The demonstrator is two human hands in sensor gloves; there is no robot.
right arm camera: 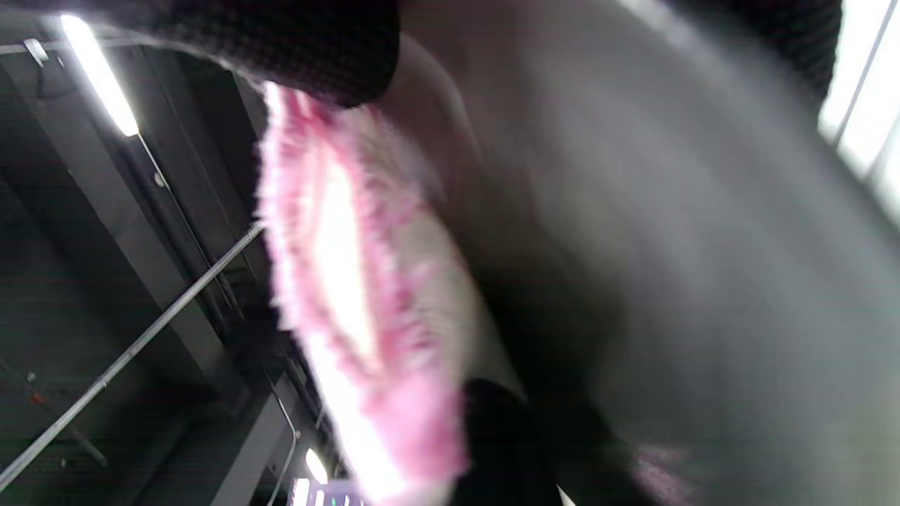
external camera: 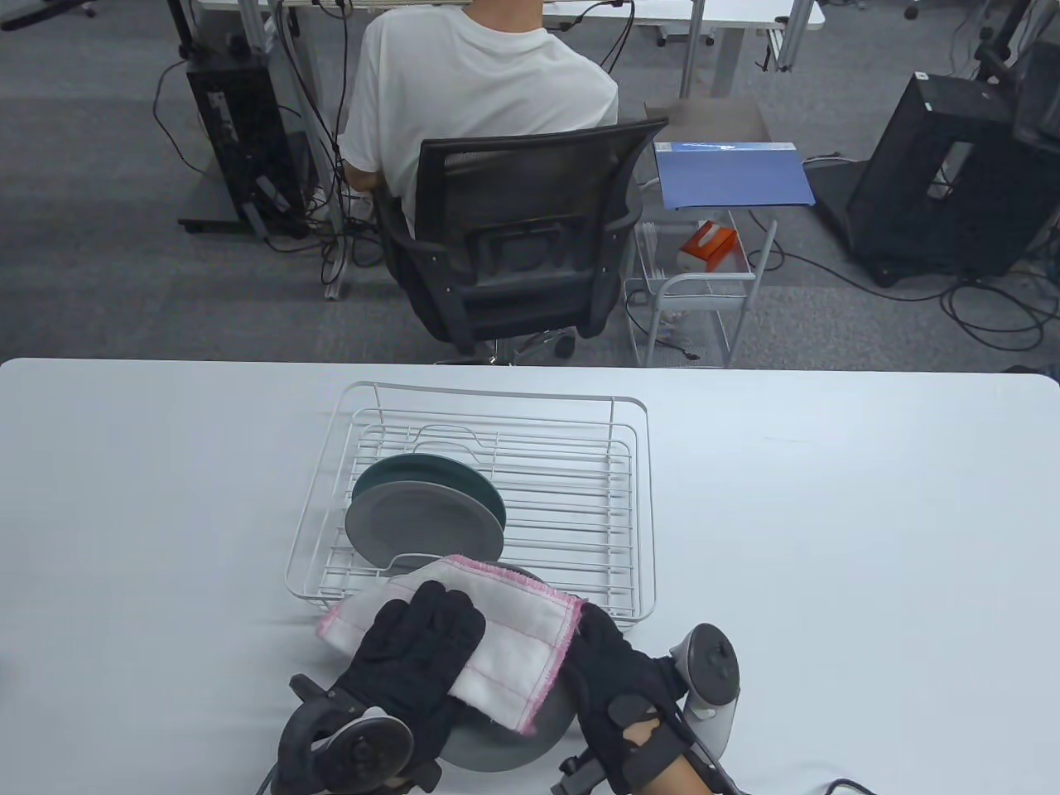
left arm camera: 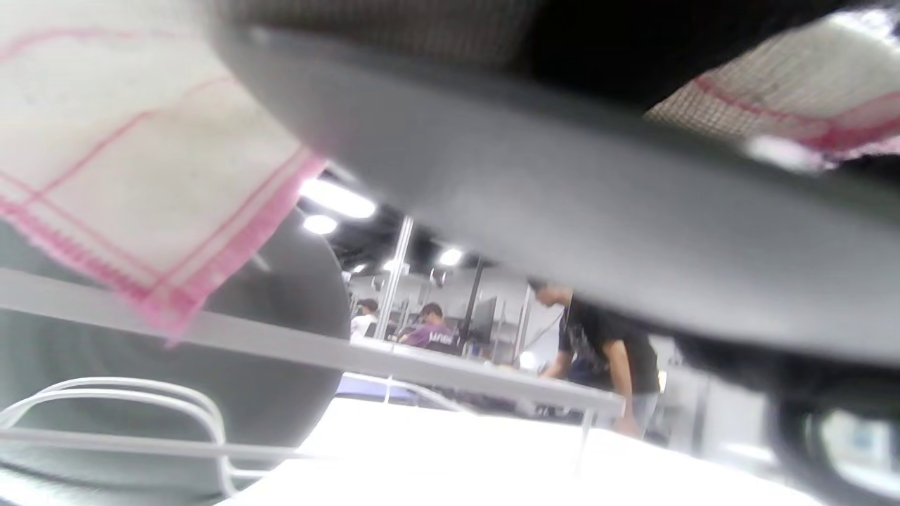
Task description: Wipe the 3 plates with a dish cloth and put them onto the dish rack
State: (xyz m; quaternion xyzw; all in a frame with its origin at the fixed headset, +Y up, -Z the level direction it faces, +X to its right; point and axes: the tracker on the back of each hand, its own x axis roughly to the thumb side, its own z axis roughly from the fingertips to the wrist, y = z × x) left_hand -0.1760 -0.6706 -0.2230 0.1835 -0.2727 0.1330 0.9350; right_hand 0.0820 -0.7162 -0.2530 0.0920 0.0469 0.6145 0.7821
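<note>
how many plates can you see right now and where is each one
3. A dark green plate and a grey plate stand side by side in the dish rack. A third grey plate is held in front of the rack, mostly under the dish cloth.

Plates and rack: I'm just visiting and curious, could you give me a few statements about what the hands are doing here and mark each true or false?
1. Two plates already stand in the dish rack. True: a grey plate in front of a dark green plate.
2. The left hand lies on the dish cloth. True.
3. The dish cloth is plain blue. False: it is white with pink edging.
4. The third plate lies flat on the table, untouched. False: the right hand holds its edge, with the cloth draped over it.
5. The rack is full of cups. False: only the two plates are in it.
</note>
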